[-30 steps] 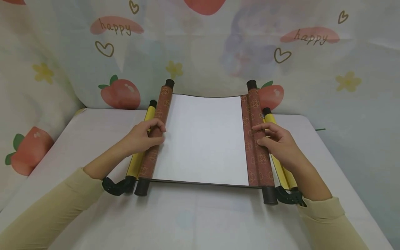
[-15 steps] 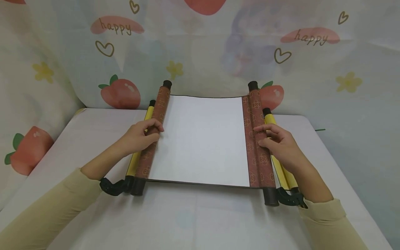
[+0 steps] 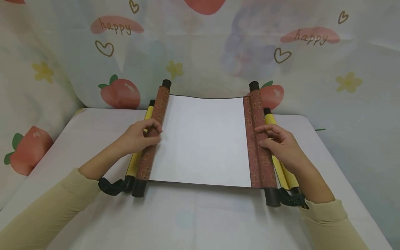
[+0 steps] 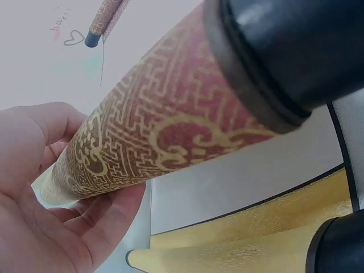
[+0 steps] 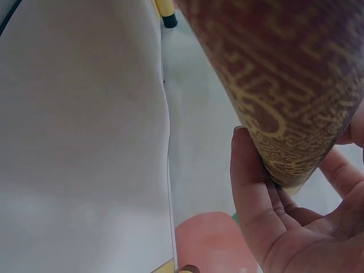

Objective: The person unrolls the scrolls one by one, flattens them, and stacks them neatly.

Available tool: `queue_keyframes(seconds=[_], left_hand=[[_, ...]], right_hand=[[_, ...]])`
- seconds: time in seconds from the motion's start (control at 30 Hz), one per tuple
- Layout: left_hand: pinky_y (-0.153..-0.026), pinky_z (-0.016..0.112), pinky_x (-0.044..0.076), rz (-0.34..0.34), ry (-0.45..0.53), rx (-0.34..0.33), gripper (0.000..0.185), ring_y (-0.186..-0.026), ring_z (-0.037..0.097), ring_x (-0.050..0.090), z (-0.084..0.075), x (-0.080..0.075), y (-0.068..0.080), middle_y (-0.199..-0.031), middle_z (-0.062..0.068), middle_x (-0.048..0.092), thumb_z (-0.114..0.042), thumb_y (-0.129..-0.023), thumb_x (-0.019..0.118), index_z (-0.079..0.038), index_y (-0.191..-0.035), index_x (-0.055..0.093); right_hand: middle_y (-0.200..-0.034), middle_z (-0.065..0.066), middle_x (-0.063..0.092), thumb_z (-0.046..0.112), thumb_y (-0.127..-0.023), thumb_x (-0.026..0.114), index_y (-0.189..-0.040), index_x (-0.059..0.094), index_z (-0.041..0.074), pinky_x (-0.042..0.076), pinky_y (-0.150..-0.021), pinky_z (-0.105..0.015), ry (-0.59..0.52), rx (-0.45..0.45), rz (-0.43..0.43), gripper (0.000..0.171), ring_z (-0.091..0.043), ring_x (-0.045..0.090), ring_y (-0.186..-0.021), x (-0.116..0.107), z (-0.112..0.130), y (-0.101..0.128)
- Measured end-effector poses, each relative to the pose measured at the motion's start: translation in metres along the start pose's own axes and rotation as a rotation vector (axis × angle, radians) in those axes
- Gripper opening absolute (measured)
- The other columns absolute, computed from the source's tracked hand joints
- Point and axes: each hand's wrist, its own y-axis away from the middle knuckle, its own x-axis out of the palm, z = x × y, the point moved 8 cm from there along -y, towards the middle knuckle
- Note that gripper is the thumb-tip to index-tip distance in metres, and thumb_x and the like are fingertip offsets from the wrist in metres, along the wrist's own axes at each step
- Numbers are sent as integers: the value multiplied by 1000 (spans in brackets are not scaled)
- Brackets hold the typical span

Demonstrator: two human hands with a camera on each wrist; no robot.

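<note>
Currently, a scroll with a blank white sheet (image 3: 203, 139) is held spread across the white-covered table (image 3: 193, 218), between two rolled ends of red-brown brocade with a gold pattern. The left roll (image 3: 152, 139) is gripped near its middle by the left hand (image 3: 137, 137), whose fingers are curled over it, as the left wrist view confirms. The right roll (image 3: 260, 139) is gripped by the right hand (image 3: 278, 144), with fingers wrapped round its top. Two yellow rods with black caps (image 3: 275, 146) lie just outside the rolls, one beneath each hand. A curtain printed with strawberries and hearts (image 3: 118, 90) hangs behind the table. The step in hand is judged to be the drawing apart of the rolls; an even pull on both sides would be called for, so that the sheet is kept flat and square.
</note>
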Motion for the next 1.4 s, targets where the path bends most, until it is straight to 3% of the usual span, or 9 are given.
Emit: queue_keyframes(seconds=[0.13, 0.4, 0.7, 1.1, 1.3, 1.4], left_hand=[[-69, 35, 46, -3, 5, 8, 19, -89, 27, 52, 0, 0, 0, -115, 8, 58, -12, -92, 66, -11, -110, 62], [-66, 33, 43, -21, 16, 8, 17, -83, 24, 49, 0, -2, 1, -90, 8, 53, -9, -92, 55, -11, -107, 62], [-68, 34, 42, -18, 19, -1, 24, -87, 24, 48, 2, -2, 0, -101, 9, 56, -17, -89, 74, -11, -108, 60], [-70, 36, 44, -50, 4, 10, 18, -92, 25, 48, 4, -8, 1, -107, 9, 56, -9, -92, 63, -11, -109, 59], [-70, 35, 42, -58, 4, 6, 19, -89, 23, 48, 2, -10, 2, -101, 8, 56, -9, -92, 56, -10, -110, 62], [-70, 35, 43, -53, 2, -3, 18, -89, 23, 48, 3, -11, 3, -103, 7, 57, -12, -93, 59, -11, -110, 63]], right_hand=[[-121, -14, 51, 7, -99, 52, -132, 54, 8, 54, -71, -28, -13, 4, 1, 33, -17, 57, -92, -1, -1, 1], [-122, -16, 51, 7, -100, 52, -133, 53, 7, 55, -72, -28, -13, 1, -1, 33, -18, 58, -95, -2, -4, 2], [-123, -16, 51, 9, -101, 51, -134, 53, 8, 55, -72, -28, -2, 6, 0, 34, -18, 59, -95, -3, -4, 2], [-124, -17, 49, 10, -101, 50, -134, 52, 7, 56, -74, -28, -35, 18, 11, 33, -17, 59, -96, -4, -5, 4], [-125, -16, 49, 10, -101, 50, -134, 52, 7, 56, -73, -28, -34, 15, 8, 33, -16, 59, -96, -6, -6, 4], [-125, -16, 49, 10, -101, 51, -134, 53, 7, 56, -73, -28, -28, 16, 5, 33, -16, 58, -96, -6, -7, 4]])
